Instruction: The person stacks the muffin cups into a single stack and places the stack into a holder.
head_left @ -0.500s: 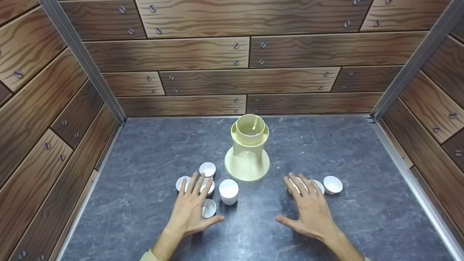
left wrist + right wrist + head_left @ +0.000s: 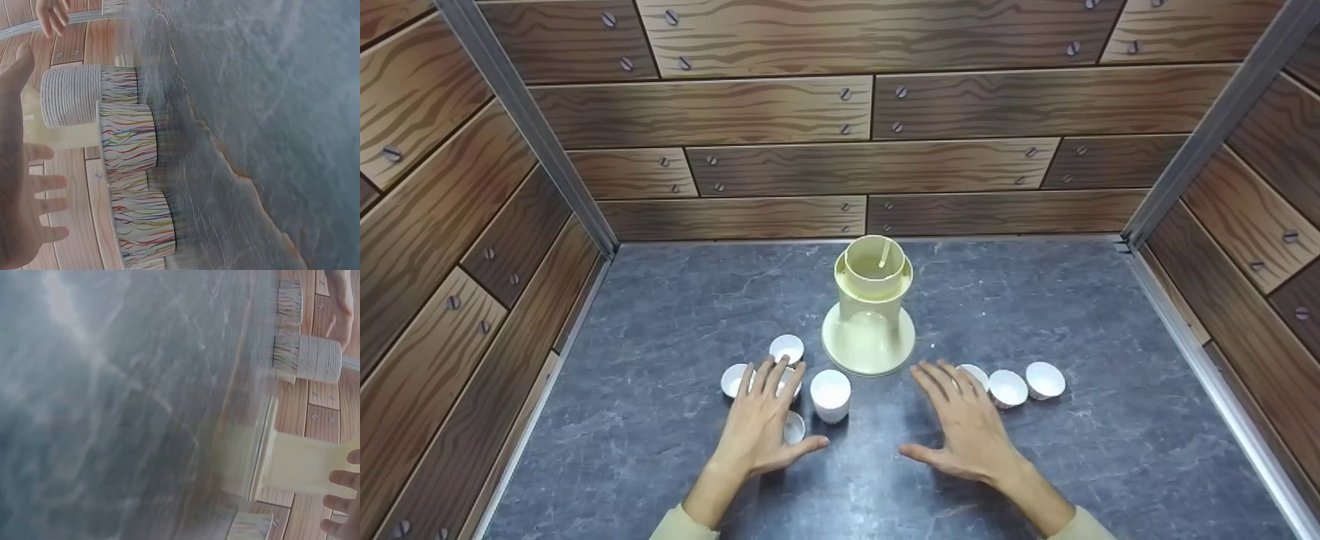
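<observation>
My left hand (image 2: 761, 427) hovers with spread fingers over several small white paper cups, partly hiding them. These include a back cup (image 2: 787, 349) and a left cup (image 2: 734, 381). Just right of that hand stands a stack of nested paper cups (image 2: 831, 396). In the left wrist view the cups (image 2: 128, 138) show coloured wavy lines. My right hand (image 2: 966, 431), fingers also spread and holding nothing, is left of a row of three cups, among them a middle cup (image 2: 1008, 388); its fingers overlap the nearest one.
Behind the cups stands a pale yellow cylinder (image 2: 873, 315) on a wide round base, with a tube and a thin strip in its top. Wood-patterned walls (image 2: 780, 169) and metal edge strips (image 2: 1207, 367) enclose the grey marbled table (image 2: 675, 300).
My right hand has moved left toward the middle, uncovering more of the right-hand cups. The left hand has shifted only slightly, and the cups stand as before.
</observation>
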Available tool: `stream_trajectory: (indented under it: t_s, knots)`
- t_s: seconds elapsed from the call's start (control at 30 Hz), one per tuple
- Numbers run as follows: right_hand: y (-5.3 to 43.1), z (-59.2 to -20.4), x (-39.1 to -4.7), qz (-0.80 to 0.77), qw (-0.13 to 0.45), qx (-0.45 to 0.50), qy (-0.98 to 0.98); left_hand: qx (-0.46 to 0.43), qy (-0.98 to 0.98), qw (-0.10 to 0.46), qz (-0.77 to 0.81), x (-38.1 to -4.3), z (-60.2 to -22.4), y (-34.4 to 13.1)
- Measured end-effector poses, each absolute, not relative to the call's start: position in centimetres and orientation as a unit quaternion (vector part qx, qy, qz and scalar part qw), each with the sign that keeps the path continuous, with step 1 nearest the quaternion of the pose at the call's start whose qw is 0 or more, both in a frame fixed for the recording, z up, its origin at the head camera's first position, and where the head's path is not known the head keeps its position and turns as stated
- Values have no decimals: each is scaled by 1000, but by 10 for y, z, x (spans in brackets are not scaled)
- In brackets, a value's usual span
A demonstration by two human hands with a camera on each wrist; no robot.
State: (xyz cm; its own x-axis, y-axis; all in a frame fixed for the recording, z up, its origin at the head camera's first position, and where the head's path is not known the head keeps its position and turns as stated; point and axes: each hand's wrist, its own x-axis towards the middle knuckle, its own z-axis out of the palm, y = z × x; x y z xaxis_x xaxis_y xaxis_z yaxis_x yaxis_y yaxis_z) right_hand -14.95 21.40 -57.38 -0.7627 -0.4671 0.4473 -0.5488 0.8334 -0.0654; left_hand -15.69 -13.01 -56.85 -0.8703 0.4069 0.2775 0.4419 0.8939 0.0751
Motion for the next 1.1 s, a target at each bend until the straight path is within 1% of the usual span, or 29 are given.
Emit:
stream_trajectory:
  t_s: [0.17, 0.6, 0.83, 1.1]
  knots:
    - [202, -575, -156, 102, 190, 286, -934, -222, -964, 126, -70, -161, -570, -127]
    - [173, -579, -174, 96, 158, 319, -930, -229, -962, 129, -76, -166, -574, -121]
    - [160, -584, -180, 125, 133, 315, -931, -236, -958, 149, -72, -168, -576, -118]
    - [149, -587, -189, 108, 148, 329, -926, -243, -952, 175, -60, -172, -579, -117]
